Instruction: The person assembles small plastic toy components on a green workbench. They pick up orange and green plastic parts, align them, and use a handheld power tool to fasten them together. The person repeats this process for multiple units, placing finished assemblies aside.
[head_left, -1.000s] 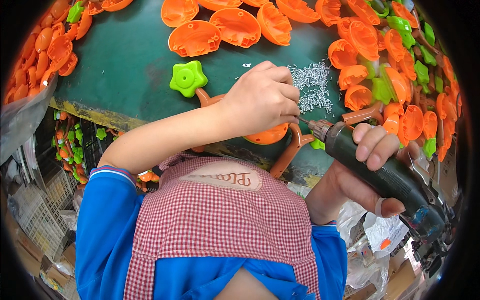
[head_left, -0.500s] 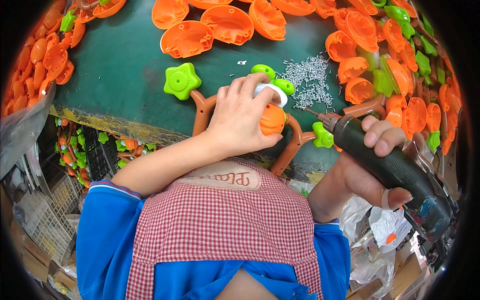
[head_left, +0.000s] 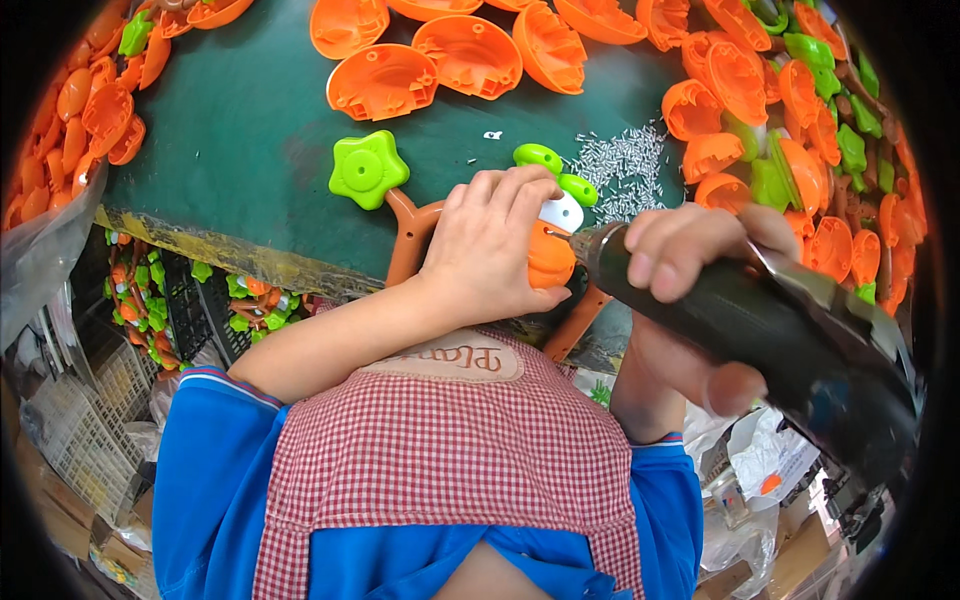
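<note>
My left hand is closed over an orange plastic toy at the bench's near edge, hiding much of it. A white part and green oval pieces stick out past my fingers. On its left, a brown forked arm bears a green star-shaped knob; another brown arm shows on the right. My right hand wraps round a black power screwdriver. Its thin bit reaches the orange body just below the white part; whether a screw sits under it I cannot tell.
Loose silver screws lie in a pile beyond the toy on the green bench. Orange half-shells stand along the back. Heaps of orange parts and mixed green and orange parts flank both sides.
My right hand has swung the screwdriver leftward, from beside the screw pile to the toy's orange body. My left hand keeps its hold, with the toy shifted only slightly.
</note>
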